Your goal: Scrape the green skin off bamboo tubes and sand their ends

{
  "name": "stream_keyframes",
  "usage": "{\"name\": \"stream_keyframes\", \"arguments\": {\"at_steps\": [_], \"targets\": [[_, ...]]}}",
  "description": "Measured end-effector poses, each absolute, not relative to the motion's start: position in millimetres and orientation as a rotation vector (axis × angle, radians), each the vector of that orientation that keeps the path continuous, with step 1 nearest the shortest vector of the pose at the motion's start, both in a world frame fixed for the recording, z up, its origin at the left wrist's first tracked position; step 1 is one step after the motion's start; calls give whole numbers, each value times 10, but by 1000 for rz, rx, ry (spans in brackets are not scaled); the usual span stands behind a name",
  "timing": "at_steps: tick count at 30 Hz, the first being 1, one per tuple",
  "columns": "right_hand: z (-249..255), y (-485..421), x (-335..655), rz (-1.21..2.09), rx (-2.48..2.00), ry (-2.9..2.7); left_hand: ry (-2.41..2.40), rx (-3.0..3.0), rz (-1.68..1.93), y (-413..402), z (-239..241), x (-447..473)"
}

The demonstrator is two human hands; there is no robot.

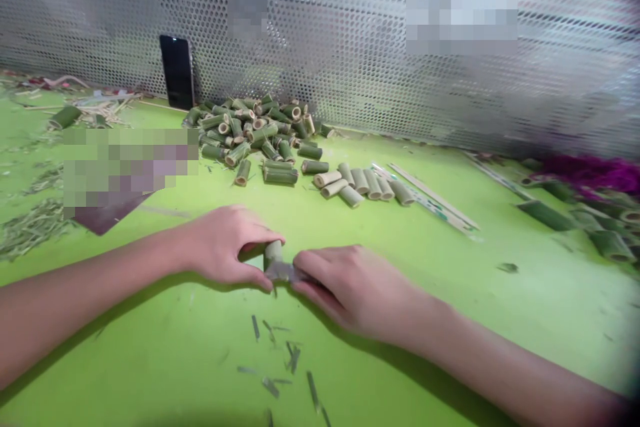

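My left hand (pixel 225 243) is closed around a short green bamboo tube (pixel 273 253) standing on the green table (pixel 450 280). My right hand (pixel 350 283) is closed on a small grey blade (pixel 283 271) pressed against the tube's lower side. Thin green shavings (pixel 287 357) lie on the table just in front of both hands.
A heap of cut bamboo tubes (pixel 255 130) lies at the back, with a row of paler pieces (pixel 363 185) to its right. A black phone (pixel 177 71) leans on the perforated metal wall. Thin sticks (pixel 430 200), larger bamboo pieces (pixel 590 227) and purple material (pixel 595 172) lie right.
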State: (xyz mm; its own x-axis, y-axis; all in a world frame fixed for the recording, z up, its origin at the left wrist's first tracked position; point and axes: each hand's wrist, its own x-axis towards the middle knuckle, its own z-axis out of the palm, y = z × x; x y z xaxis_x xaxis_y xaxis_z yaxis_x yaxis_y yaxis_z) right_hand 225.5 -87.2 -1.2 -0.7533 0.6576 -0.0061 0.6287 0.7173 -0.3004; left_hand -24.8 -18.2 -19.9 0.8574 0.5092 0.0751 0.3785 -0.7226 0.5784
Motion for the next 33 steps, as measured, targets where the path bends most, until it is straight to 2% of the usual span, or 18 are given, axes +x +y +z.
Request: {"name": "stream_keyframes", "arguments": {"at_steps": [5, 10, 13, 22, 33], "targets": [[-7, -972, 2322, 481, -937, -2826, 763, 2497, 293, -121, -194, -354], [-80, -820, 2327, 164, -1160, -2687, 684, 2505, 295, -183, -177, -260], [-82, -780, 2292, 119, -1180, -2704, 623, 2485, 296, -224, -159, -187], [-87, -760, 2257, 154, -1116, -2716, 558, 2479, 349, -181, -172, -163], [-61, -743, 2354, 418, -1014, -2723, 567, 2500, 358, -168, -231, -195]]}}
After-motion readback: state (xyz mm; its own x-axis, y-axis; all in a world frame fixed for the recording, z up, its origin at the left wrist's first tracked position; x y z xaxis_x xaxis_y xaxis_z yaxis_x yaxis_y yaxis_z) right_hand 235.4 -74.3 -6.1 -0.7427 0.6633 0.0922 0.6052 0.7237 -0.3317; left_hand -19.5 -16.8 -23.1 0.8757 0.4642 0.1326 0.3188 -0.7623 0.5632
